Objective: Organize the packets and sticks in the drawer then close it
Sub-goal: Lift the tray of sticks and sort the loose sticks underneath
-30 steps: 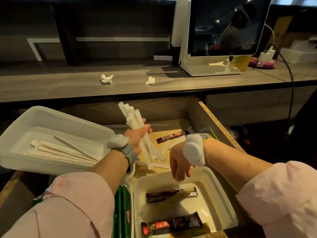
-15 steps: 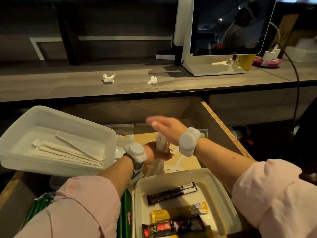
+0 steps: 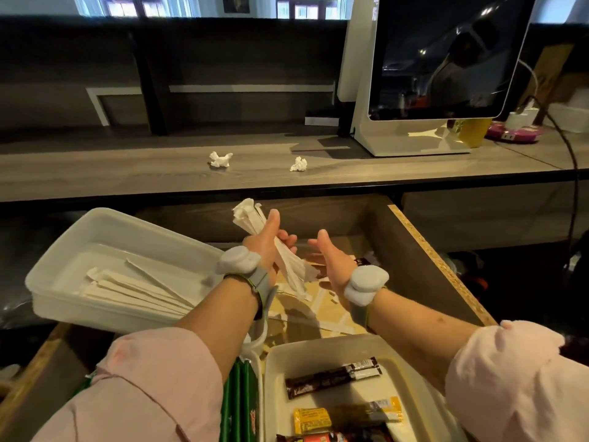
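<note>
My left hand (image 3: 267, 243) grips a bundle of white paper-wrapped sticks (image 3: 271, 247) held upright over the open wooden drawer (image 3: 424, 250). Just to its right, my right hand (image 3: 331, 260) is open, palm toward the bundle, holding nothing. A white tray (image 3: 63, 275) at the left holds several flat white sticks (image 3: 134, 290). A second white tray (image 3: 274, 355) at the front holds a dark brown packet (image 3: 331, 376), a yellow packet (image 3: 312, 419) and a red-and-black packet (image 3: 315, 438). Loose white sticks (image 3: 315, 325) lie on the drawer floor.
Green packets (image 3: 237, 397) stand between the two trays. The grey counter (image 3: 127, 173) above the drawer carries two crumpled paper balls (image 3: 220, 159) and a white screen terminal (image 3: 446, 71). A black cable (image 3: 570, 173) hangs at the right.
My left hand has lifted the stick bundle from low in the drawer to upright above it. My right hand has drawn back from over the bundle and opened beside it.
</note>
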Tool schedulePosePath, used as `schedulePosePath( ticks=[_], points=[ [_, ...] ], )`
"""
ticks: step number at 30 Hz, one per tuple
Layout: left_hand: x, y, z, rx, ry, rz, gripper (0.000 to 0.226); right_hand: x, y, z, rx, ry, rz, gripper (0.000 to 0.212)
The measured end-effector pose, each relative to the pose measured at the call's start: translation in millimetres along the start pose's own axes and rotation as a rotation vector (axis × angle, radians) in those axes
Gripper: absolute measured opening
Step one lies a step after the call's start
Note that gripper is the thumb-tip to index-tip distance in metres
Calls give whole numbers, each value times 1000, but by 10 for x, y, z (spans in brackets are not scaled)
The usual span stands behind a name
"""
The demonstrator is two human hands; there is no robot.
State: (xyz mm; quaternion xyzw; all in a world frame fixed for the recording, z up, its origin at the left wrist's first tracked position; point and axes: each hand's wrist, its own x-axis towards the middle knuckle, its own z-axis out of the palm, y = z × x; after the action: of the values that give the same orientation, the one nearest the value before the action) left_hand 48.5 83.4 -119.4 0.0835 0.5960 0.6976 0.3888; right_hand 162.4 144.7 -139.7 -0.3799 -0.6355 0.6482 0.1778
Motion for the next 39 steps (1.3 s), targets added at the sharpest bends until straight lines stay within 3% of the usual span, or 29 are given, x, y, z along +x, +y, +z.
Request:
schedulePosePath(
  ticks=[3,5,7,9,10,13,15,17,20,22,25,28,33,37,39],
  points=[
    [-36,114,1,-90,40,9,47,-26,-87,277,368,2,163,65],
    [-68,148,-17,-116,87,17,51,-39,-195,475,443,5,174,61],
    [-142,246,-111,-110,163,80,53,-62,-293,614,140,-13,64,60],
    [-123,342,-316,-48,254,140,56,-84,-332,685,-206,-53,-195,48],
    [-102,393,-440,-1,293,172,58,-86,-347,706,-311,-132,-297,44],
    [-78,467,-748,25,342,234,59,-117,-402,875,-551,-407,-432,60],
    [-75,509,-888,37,329,205,56,-65,-447,1083,-679,-434,-519,61],
    [-108,572,-1005,97,333,176,53,22,-488,1293,-783,-426,-545,49],
    [-168,742,-1186,320,429,144,92,152,-462,1484,-866,-401,-518,36],
    [-245,917,-1313,428,519,205,80,260,-444,1544,-937,-384,-485,35],
    [-326,1092,-1448,366,556,332,64,390,-386,1652,-986,-404,-447,29],
    [-410,1073,-1389,387,518,433,49,449,-270,1739,-1139,-375,-520,38],
    [-416,927,-1164,392,422,455,29,401,-451,1495,-1052,-351,-565,36],
    [-335,785,-896,372,227,276,32,496,-462,775,-1105,-176,-493,19],
    [-343,672,-695,324,104,160,28,546,-281,413,-1297,-285,-335,18]
  ],
)
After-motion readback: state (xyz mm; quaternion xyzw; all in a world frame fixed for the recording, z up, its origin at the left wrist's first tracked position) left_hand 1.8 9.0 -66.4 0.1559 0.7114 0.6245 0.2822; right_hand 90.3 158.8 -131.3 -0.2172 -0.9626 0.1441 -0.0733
